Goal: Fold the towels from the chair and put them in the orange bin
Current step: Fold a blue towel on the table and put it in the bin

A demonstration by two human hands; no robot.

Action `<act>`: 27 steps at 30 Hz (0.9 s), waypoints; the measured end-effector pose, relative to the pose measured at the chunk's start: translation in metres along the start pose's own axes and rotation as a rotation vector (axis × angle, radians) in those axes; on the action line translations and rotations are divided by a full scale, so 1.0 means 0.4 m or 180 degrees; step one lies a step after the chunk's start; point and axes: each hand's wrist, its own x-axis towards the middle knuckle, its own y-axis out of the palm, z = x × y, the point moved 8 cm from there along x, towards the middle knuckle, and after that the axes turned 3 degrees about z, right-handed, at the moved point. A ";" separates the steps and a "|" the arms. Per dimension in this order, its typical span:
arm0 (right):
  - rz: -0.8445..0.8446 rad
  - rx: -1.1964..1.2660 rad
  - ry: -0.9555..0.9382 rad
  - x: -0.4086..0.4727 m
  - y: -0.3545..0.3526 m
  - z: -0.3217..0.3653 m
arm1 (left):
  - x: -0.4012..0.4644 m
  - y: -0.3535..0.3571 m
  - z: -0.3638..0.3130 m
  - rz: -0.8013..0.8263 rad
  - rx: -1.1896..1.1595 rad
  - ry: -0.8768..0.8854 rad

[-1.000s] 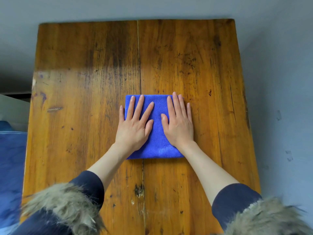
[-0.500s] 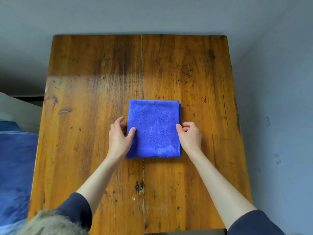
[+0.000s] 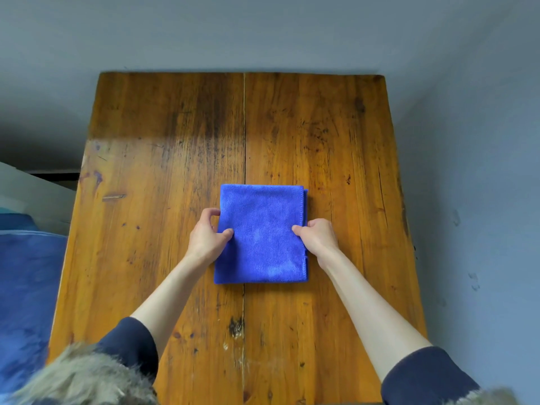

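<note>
A folded blue towel [image 3: 263, 232] lies flat in the middle of the wooden table [image 3: 336, 141]. My left hand [image 3: 207, 233] pinches its left edge, thumb on top and fingers curled under the side. My right hand [image 3: 317, 236] pinches the right edge the same way. Neither the orange bin nor the chair is in view.
A blue fabric surface [image 3: 23, 287] lies off the table's left edge, with a white object [image 3: 32, 194] behind it. Grey wall surrounds the table at the back and right. Fur trim of my jacket [image 3: 81, 381] fills the bottom left corner.
Both hands went from pressing flat on top of the towel to its left and right edges, where they now pinch it. The camera has pulled back a little.
</note>
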 end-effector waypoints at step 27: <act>0.2229 -0.0491 -0.1435 -0.698 0.503 0.383 | -0.631 -0.579 0.468 -0.1191 -0.2265 -0.0323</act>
